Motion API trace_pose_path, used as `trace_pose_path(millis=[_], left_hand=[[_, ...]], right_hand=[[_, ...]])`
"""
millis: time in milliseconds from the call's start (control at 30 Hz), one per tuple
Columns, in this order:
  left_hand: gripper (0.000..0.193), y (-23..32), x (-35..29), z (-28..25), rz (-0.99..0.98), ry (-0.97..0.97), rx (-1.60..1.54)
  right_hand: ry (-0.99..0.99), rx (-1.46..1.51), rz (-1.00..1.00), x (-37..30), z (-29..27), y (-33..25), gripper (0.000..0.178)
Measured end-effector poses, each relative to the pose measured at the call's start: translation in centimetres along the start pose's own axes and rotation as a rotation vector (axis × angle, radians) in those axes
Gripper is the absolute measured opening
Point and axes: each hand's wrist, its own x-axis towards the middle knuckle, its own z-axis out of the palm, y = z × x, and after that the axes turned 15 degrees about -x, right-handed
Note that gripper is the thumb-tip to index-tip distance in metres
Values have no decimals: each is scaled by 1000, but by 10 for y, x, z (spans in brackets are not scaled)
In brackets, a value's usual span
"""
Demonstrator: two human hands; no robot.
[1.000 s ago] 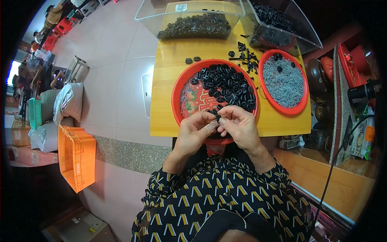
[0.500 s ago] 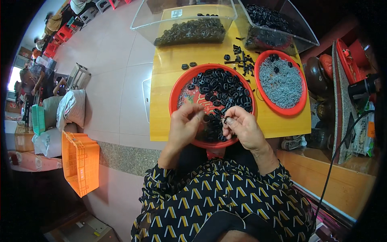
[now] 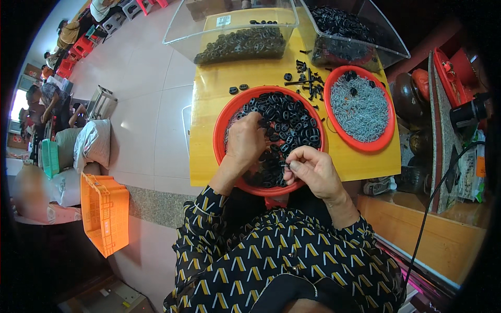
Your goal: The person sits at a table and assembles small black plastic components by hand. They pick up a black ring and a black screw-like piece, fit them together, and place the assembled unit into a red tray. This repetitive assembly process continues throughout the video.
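A round red tray (image 3: 223,119) full of small black ring-shaped parts (image 3: 289,122) sits on a yellow table (image 3: 209,99) in front of me. My left hand (image 3: 244,142) reaches into the tray, fingers down among the black parts. My right hand (image 3: 311,169) hovers over the tray's near rim, thumb and fingers pinched on a small black part with a thin pin. A second red tray (image 3: 385,138) to the right holds a heap of small grey metal pieces (image 3: 360,107).
Two clear plastic bins (image 3: 229,23) (image 3: 386,36) with dark parts stand at the table's far side. Loose black parts (image 3: 308,78) lie between the trays. An orange crate (image 3: 104,211) sits on the floor at left. People sit at far left. A black cable (image 3: 433,203) hangs at right.
My hands were together at the tray's near rim. The left hand has since moved forward into the black parts, while the right stays near the rim, pinched on a small piece.
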Motion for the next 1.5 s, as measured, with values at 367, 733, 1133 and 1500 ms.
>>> trace_pose_path(millis=[367, 733, 1133, 1500], left_hand=[[8, 16, -51, -32, -478, -43, -1142], [18, 15, -79, -39, -479, -35, -1506], [26, 9, -87, -35, -432, -38, -1554], [27, 13, -87, -32, -424, -72, -1537]], right_hand=[[27, 209, 115, 8, 2, 10, 12], [55, 65, 71, 12, 23, 7, 11], [105, -90, 82, 14, 37, -8, 10], [119, -168, 87, 14, 39, -8, 9]])
